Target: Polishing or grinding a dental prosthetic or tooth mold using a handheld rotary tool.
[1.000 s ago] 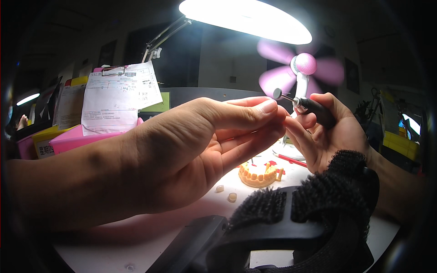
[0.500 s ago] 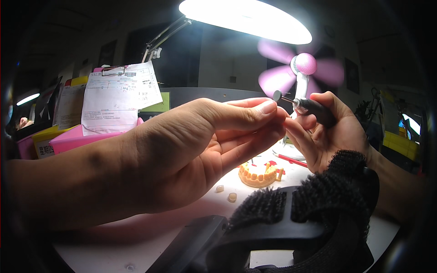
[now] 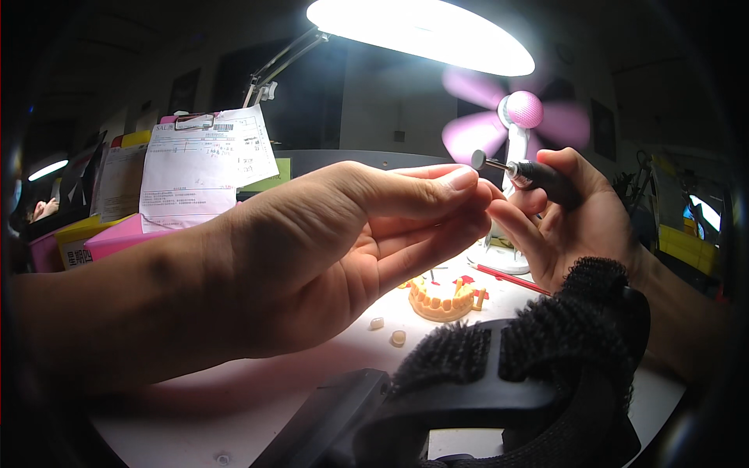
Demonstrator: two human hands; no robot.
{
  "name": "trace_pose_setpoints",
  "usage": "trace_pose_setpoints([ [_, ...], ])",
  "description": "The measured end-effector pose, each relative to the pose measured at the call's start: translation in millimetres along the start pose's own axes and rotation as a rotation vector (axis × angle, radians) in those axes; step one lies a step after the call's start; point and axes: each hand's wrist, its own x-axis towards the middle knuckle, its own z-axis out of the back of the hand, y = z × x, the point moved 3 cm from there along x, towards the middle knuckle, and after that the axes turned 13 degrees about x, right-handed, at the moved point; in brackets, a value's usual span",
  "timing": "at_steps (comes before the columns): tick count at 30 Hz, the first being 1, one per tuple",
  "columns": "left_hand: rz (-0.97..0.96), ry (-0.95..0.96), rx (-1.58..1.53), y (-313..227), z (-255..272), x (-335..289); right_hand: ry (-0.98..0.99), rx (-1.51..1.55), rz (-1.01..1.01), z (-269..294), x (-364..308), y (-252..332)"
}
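Observation:
My right hand (image 3: pixel 585 226) is wrapped round a dark rotary handpiece (image 3: pixel 551 184), held tilted in the air. From its metal nose a thin shank points left and ends in a small grey grinding disc (image 3: pixel 478 159). The disc sits right by the thumb tip of my left hand (image 3: pixel 320 249), whose thumb and fingers are pinched together. Whatever lies in that pinch is hidden. Fingertips of both hands meet just below the disc. Under them on the white table stands a yellow-orange dental model (image 3: pixel 443 306), with a small tooth-coloured crown (image 3: pixel 377 324) and another crown (image 3: pixel 399 338) in front.
A red pencil (image 3: pixel 511 279) lies behind the model. Beyond the hands a pink fan (image 3: pixel 524 109) spins, under a bright lamp (image 3: pixel 421 31). Clipped papers (image 3: pixel 187 175) lean at a pink box (image 3: pixel 140 234) on the left. Black bristly straps (image 3: pixel 499 390) fill the lower front.
The handpiece and my right hand have shifted slightly up and right, and the disc has tilted a little. My left hand keeps its pinch almost in place.

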Motion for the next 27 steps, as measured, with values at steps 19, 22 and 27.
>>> trace_pose_setpoints([
  [19,0.021,-0.01,0.027,0,1,3,0.149,-0.047,-0.088,5,5,8],
  [22,-0.01,-0.019,0.02,2,1,-12,0.151,-0.074,-0.096,7,8,3],
  [27,0.012,-0.032,0.055,-1,-2,0,0.123,-0.037,-0.05,25,15,19],
])
